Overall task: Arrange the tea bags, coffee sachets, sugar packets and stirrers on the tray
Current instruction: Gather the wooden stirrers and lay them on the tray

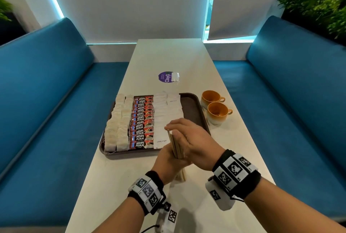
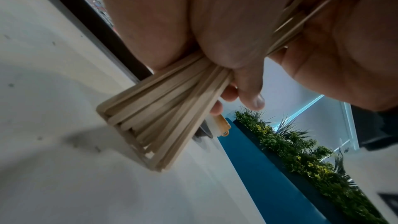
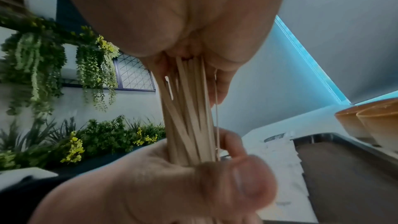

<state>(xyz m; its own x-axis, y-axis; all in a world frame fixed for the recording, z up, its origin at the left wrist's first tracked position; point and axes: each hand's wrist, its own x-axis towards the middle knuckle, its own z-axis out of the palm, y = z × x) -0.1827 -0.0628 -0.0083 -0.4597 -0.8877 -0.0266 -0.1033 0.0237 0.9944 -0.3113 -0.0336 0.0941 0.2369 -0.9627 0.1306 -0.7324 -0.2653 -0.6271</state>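
A dark brown tray (image 1: pixel 191 109) lies on the white table. Across it from left to right run two columns of tea bags (image 1: pixel 118 124), a column of red coffee sachets (image 1: pixel 142 124) and white sugar packets (image 1: pixel 164 112); its right end is bare. Over the tray's near edge, both hands hold one bundle of wooden stirrers (image 1: pixel 176 146). My left hand (image 1: pixel 167 159) grips the bundle's lower part, fingers wrapped round it (image 2: pixel 193 23). My right hand (image 1: pixel 187 137) closes over the upper part (image 3: pixel 172 14). The stirrers' lower ends (image 2: pixel 163 108) fan out just above the table.
Two orange cups (image 1: pixel 211 97) (image 1: pixel 217 112) stand on the table just right of the tray. A purple round sticker (image 1: pixel 165 77) and a small white packet (image 1: pixel 175 77) lie beyond it. Blue benches flank the narrow table, and plants stand behind them.
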